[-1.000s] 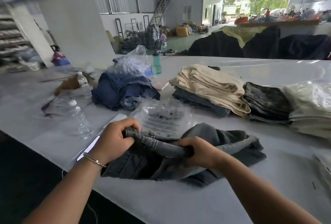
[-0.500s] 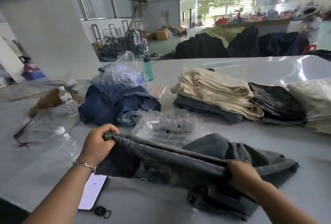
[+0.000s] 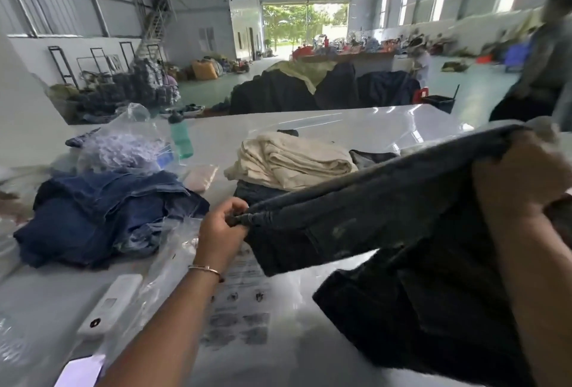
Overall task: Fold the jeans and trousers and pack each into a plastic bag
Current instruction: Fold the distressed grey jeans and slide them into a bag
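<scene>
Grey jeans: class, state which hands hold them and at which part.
Both. The left hand pinches one end of the waistband of the grey jeans; the right hand grips the other end, with the jeans lifted off the table.

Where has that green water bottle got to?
The green bottle stands upright toward the table's far left, just right of the bulging clear plastic bag and beyond the blue jeans pile.

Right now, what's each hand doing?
Left hand: grips the dark grey jeans at the waistband.
Right hand: grips the same jeans, raised.
</scene>
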{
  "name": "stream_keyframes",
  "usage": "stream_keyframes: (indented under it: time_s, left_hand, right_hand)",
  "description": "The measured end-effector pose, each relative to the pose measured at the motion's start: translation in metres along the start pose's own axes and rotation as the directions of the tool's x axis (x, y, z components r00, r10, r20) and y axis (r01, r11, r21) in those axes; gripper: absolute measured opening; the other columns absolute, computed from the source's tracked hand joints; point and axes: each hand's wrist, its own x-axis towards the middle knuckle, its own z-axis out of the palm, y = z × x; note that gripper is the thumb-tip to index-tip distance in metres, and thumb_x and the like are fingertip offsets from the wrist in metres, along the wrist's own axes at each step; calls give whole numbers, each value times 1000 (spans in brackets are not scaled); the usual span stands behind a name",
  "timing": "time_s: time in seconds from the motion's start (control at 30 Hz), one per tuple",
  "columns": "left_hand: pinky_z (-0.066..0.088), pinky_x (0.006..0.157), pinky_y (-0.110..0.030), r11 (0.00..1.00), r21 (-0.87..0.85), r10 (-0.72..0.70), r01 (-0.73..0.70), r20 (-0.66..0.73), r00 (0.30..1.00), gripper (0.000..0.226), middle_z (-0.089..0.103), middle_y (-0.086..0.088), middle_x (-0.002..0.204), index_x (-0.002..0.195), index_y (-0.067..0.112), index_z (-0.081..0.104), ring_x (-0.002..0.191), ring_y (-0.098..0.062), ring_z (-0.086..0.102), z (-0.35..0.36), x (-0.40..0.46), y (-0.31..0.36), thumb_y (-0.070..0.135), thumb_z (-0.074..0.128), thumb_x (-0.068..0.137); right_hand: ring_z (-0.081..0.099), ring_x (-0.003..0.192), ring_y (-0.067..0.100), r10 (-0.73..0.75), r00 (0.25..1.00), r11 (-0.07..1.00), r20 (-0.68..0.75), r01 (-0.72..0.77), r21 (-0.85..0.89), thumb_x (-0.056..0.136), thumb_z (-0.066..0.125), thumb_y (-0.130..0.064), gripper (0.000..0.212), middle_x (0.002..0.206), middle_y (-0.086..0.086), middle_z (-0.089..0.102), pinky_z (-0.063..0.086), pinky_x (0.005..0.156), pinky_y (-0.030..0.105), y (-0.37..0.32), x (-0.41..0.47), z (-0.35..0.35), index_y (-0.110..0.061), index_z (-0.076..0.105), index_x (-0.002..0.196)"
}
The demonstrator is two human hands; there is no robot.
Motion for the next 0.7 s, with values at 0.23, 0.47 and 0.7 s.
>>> stream_keyframes:
  time_s: [0.23, 0.47, 0.7]
  left_hand:
    - [46, 62, -24, 995, 86, 63, -41, -273, 960, 31, 62, 3, 74, 75, 26, 61, 68, -13, 56, -52, 21, -18, -5, 63, 74]
    - [45, 64, -36, 776, 484, -280, 404, -308, 909, 30, 66, -12, 83, 70, 24, 60, 73, -33, 53, -90, -32, -124, -6, 61, 66]
    - [30, 103, -36, 356, 934, -404, -15, 168, 899, 69, 40, 8, 131, 123, 35, 43, 124, -20, 34, -61, -71, -141, 33, 58, 56]
  right_hand:
    - [56, 78, 28, -399, 880, 908, -258, 419, 26, 74, 57, -25, 8, 95, 4, 58, 29, 56, 25, -43, -26, 13, -17, 56, 74]
    - [61, 91, 21, -459, 428, 807, 778, 568, 163, 69, 57, -32, 24, 96, -6, 66, 42, 65, 27, -30, -155, 81, -25, 66, 90]
    - [48, 64, 10, -427, 183, 825, 885, 479, 299, 64, 41, -78, 46, 69, -12, 54, 29, 51, 23, -21, -169, 104, -35, 52, 74]
